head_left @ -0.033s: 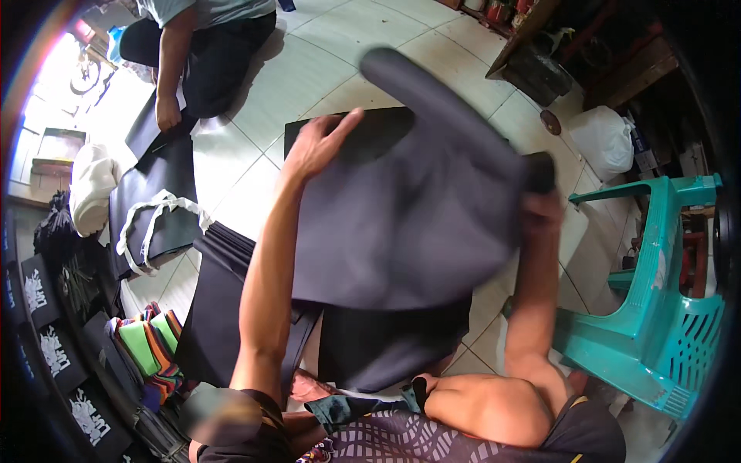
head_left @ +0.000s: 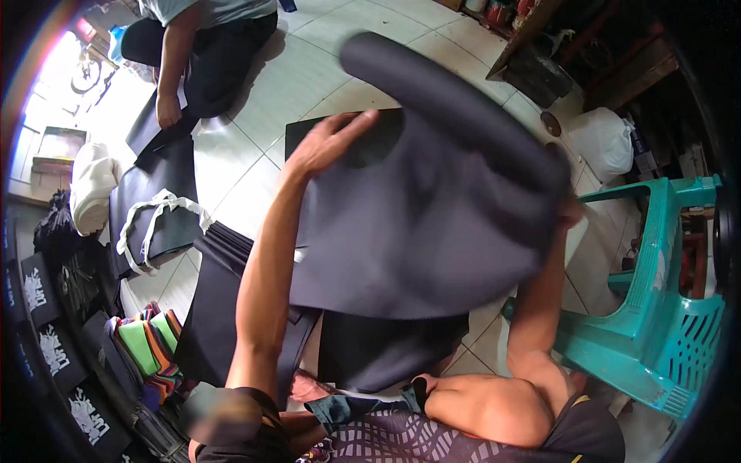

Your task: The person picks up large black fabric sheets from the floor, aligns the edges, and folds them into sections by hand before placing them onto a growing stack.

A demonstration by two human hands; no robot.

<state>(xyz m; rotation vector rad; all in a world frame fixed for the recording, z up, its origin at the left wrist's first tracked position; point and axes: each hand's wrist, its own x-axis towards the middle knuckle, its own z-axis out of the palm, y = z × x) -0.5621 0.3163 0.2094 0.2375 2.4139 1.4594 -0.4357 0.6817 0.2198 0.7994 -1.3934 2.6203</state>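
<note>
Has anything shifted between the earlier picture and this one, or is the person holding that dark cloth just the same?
Nothing visibly changed. The left hand lies on the upper edge of the dark cloth, the right hand is mostly hidden behind its far side, and the cloth hangs lifted between them in the same shape. The other person on the tiled floor and the green plastic chair sit where they were.

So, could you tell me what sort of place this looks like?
Probably a small home garment or printing workshop: people sit on a tiled floor among stacks of dark fabric, printed dark pieces and coloured cloth.
</note>
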